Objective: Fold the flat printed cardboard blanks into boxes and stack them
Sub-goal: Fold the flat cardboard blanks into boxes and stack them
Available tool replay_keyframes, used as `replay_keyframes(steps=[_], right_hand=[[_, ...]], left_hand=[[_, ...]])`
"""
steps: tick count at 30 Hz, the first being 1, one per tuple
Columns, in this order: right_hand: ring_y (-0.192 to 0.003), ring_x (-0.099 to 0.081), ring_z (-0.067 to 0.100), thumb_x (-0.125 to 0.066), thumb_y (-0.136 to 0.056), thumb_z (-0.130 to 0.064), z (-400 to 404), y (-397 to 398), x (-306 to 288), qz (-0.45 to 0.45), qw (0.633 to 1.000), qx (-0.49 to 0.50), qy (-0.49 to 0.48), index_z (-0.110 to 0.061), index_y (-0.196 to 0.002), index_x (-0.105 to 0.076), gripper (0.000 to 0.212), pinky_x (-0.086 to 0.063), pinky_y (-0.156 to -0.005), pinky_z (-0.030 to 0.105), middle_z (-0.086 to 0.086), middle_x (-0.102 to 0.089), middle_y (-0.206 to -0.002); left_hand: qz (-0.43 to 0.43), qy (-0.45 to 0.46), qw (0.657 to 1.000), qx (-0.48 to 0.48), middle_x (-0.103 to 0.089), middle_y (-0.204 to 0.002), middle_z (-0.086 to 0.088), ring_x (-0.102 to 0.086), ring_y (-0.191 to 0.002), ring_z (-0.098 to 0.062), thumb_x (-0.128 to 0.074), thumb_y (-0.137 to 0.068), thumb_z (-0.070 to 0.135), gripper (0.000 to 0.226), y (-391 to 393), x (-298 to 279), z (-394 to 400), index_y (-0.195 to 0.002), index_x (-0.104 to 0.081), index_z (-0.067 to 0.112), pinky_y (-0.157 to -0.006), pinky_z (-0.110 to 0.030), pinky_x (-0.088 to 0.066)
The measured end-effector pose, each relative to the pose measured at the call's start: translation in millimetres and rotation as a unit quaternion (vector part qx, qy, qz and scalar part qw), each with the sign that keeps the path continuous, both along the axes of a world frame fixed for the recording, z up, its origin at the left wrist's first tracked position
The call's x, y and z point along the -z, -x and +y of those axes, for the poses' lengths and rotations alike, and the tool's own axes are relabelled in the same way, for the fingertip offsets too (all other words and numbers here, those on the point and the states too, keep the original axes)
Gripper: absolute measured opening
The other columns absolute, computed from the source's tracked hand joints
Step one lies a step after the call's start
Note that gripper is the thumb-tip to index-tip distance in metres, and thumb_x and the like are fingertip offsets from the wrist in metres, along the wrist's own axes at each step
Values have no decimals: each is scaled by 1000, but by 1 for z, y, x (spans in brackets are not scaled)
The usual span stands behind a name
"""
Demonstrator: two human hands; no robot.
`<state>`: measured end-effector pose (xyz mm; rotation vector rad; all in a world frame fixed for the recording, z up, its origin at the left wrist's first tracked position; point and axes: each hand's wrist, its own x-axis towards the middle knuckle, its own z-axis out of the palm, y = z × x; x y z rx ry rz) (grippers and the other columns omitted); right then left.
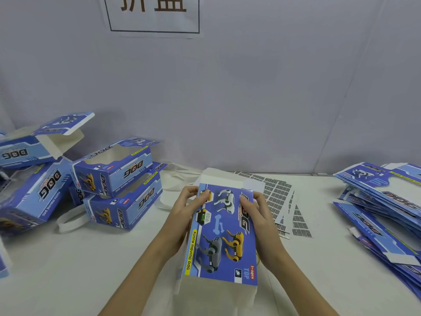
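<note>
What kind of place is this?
Probably a packing workstation: a stack of flat blanks on the right, folded boxes piled on the left, sticker sheets on the white table.

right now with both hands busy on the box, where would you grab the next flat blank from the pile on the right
Take the top blank of the flat pile by its near left edge, coming in from the left with the right hand. The sheets lie fanned with edges overhanging toward the box, so a thumb could likely slip under one.
</note>
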<state>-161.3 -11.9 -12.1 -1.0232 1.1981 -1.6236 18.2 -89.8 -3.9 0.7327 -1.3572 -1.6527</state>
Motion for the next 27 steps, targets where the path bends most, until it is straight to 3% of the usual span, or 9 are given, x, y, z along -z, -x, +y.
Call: replay_keyframes(steps=[4,8,11,13,17,20,22,24,27], right_hand=[[-95,-79,34,-67,-84,-56,-5,-2,3,14,1000,4,-27,-17,-113,-51,51,-61,-77,40,17,-76,-109],[-94,-80,31,-73,-86,-58,-13,-3,-4,47,999,3,-27,-17,-113,-51,53,-62,-67,36,14,-74,-116],[-94,-80,30,-75,-91,-52,-21,-3,-12,43,999,-2,1,-38,-133,-46,53,-66,-70,38,7,-74,-115],[-97,-80,30,-76,-92,-53,-24,-7,-10,36,999,-18,7,-45,-134,-51,49,-66,-76,42,6,-76,-114],[-102,-78,33,-69,-89,-54,-21,-11,0,23,999,-30,6,-26,-116,-65,39,-62,-91,49,10,-76,-119],[-99,-79,33,-73,-91,-50,-20,-10,-1,0,999,16,28,-23,-111,-65,35,-63,-81,44,10,-77,-116],[-92,-80,29,-77,-94,-45,-21,-11,-3,-24,994,90,55,-20,-108,-62,32,-63,-68,39,1,-79,-106],[-88,-79,21,-77,-92,-41,-21,-8,-6,-42,980,176,88,-21,-109,-57,32,-62,-64,31,-7,-79,-100],[-101,-76,13,-82,-88,-37,-16,-4,-12,-52,960,236,140,-33,-111,-53,37,-61,-72,25,-1,-74,-114]], left_hand=[[8,-4,1000,-2,-73,-118,-16,-75,-104,-37,-72,-96,42,39,-5,0,0,-122,-58,18,-78,-40,-65],[20,7,999,-24,-68,-118,-24,-75,-103,-37,-67,-97,36,28,-10,-1,-2,-116,-60,17,-75,-36,-63],[52,12,995,-85,-64,-122,-12,-76,-100,-25,-75,-89,36,42,-10,-3,-5,-122,-52,27,-70,-31,-62],[65,16,994,-86,-62,-127,-6,-75,-106,-30,-78,-89,35,50,-14,-3,-9,-130,-49,37,-73,-37,-64],[0,45,999,-18,-67,-131,-11,-73,-112,-34,-65,-97,40,34,-20,-1,-15,-129,-57,29,-89,-51,-62],[-52,105,992,-54,-61,-138,3,-70,-117,-17,-61,-101,47,36,-18,-3,-14,-135,-56,39,-101,-47,-56],[-106,172,976,-77,-57,-141,15,-67,-117,-5,-61,-96,54,43,-21,-10,-14,-138,-53,47,-101,-30,-54],[-175,247,949,-94,-59,-137,23,-62,-121,-2,-66,-92,63,49,-28,-17,-13,-136,-56,44,-101,-24,-51],[-299,442,832,-152,-51,-144,26,-46,-134,4,-65,-77,79,84,-29,-23,-3,-148,-49,37,-109,-22,-37]])
